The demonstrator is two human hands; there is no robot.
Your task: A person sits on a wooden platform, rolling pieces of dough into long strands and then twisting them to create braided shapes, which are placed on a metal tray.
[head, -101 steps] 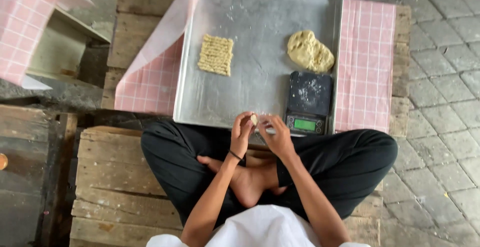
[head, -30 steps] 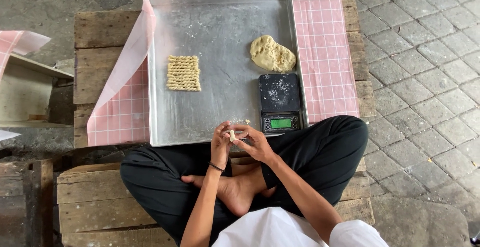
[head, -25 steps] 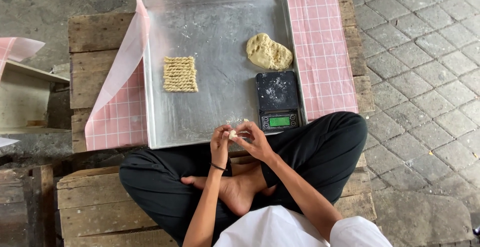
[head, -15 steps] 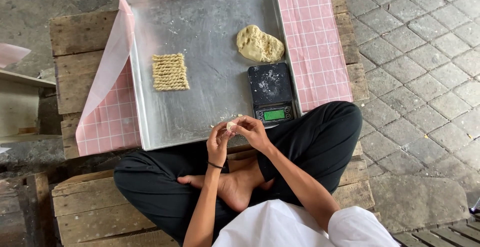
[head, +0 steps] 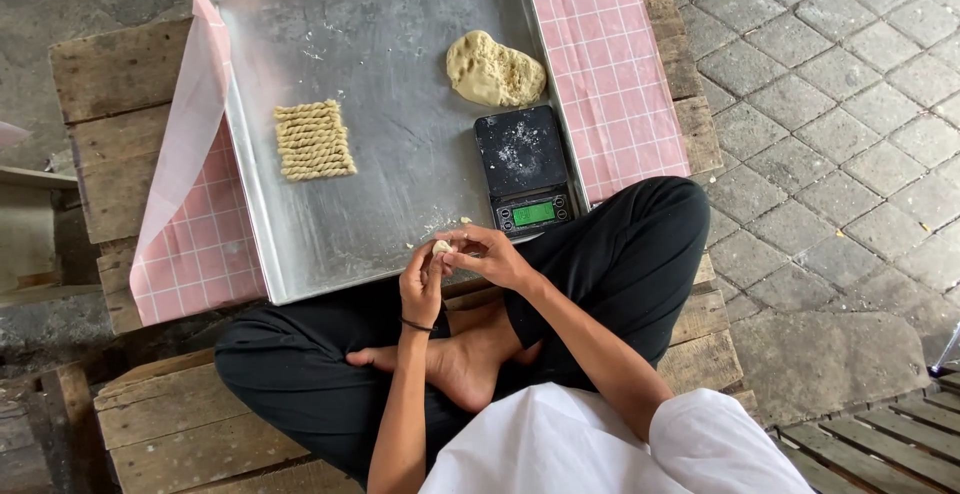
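Pinching small dough piece [head: 441, 247] btwn both hands: my left hand [head: 423, 284] fingers curled shut on it, right hand [head: 493, 255] fingertips closed shaping it, near tray [head: 400, 154] edge; scale [head: 524, 169], dough lump [head: 494, 70], twisted strips [head: 313, 140] w/in reach.

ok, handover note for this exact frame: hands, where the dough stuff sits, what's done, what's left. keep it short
Left hand and right hand: both pinch one small dough piece over the near edge of the metal tray.
Dough lump: far right part of the tray, just beyond the black scale.
Done: a block of twisted dough ropes lies side by side, left of centre on the tray.
Left: the piece in hand is unplaced; the lump is still large.
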